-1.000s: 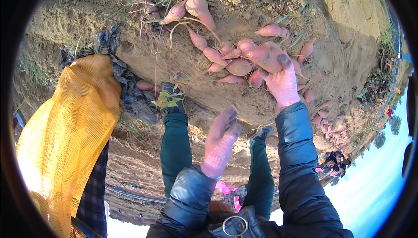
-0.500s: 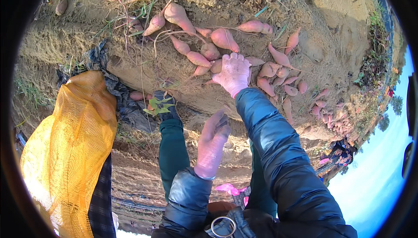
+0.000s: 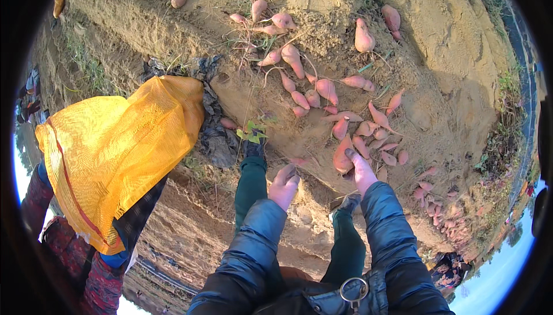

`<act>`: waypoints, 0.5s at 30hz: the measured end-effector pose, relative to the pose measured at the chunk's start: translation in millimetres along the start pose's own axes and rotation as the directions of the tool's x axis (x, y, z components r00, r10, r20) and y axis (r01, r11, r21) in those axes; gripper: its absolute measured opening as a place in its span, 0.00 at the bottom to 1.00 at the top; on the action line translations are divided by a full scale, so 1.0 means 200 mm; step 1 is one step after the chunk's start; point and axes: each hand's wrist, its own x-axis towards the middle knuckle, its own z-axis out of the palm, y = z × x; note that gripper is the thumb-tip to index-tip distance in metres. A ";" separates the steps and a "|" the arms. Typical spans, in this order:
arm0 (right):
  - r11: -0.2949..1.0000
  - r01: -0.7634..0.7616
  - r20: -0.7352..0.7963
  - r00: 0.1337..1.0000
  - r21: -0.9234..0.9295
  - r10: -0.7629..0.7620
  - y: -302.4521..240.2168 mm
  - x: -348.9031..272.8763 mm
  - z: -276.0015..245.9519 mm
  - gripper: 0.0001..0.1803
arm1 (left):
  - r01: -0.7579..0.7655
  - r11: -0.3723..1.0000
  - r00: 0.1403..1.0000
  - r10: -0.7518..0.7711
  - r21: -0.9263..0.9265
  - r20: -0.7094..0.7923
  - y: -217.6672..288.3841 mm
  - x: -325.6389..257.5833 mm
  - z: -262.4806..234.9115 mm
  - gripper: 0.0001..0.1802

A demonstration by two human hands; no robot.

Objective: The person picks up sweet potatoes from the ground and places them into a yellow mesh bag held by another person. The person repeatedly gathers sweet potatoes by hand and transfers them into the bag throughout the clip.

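Note:
My right hand (image 3: 363, 171), in a pink glove with a dirty thumb tip, grips a large reddish sweet potato (image 3: 343, 156) by its side. To its left, my left hand (image 3: 283, 186), gloved the same way, is held above the soil with its fingers loosely bent and parted, and nothing shows in it. A blurred pinkish sweet potato (image 3: 299, 161) is just beyond those fingertips. Close past the right hand lies a cluster of sweet potatoes (image 3: 380, 134), with one upright-looking sweet potato (image 3: 340, 128) at its left side.
More sweet potatoes (image 3: 326, 91) are scattered over the sandy ridge. At left a person holds a yellow mesh sack (image 3: 124, 153) beside torn black plastic film (image 3: 219, 142). A green seedling (image 3: 252, 132) stands by my shoe. A further pile (image 3: 452, 231) lies at right.
My right hand has drawn back toward me, now with a large sweet potato. The view has shifted, and the yellow sack has been spread wider by the person at left.

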 end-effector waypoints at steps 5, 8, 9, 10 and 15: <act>0.687 0.341 -0.024 0.887 -0.642 -0.462 -0.52 -0.32 0.07 0.38 | -0.215 0.804 0.962 0.273 0.554 -0.023 0.00 -0.52 -0.41 0.28; 0.833 0.363 -0.142 0.879 -0.419 -0.454 -0.68 -0.57 0.18 0.34 | -0.229 0.660 0.903 0.419 0.716 -0.098 0.20 -0.87 -0.66 0.29; 0.824 0.373 -0.148 0.870 -0.426 -0.470 -0.70 -0.65 0.21 0.33 | -0.227 0.594 0.866 0.486 0.772 -0.119 0.30 -0.98 -0.73 0.29; 0.818 0.378 -0.161 0.861 -0.433 -0.483 -0.70 -0.73 0.22 0.32 | -0.229 0.544 0.818 0.557 0.807 -0.143 0.42 -1.07 -0.78 0.30; 0.297 0.399 0.217 0.841 -0.868 -0.495 -0.29 -1.08 0.21 0.24 | -0.389 0.121 0.381 0.924 0.913 0.040 1.02 -1.37 -1.06 0.36</act>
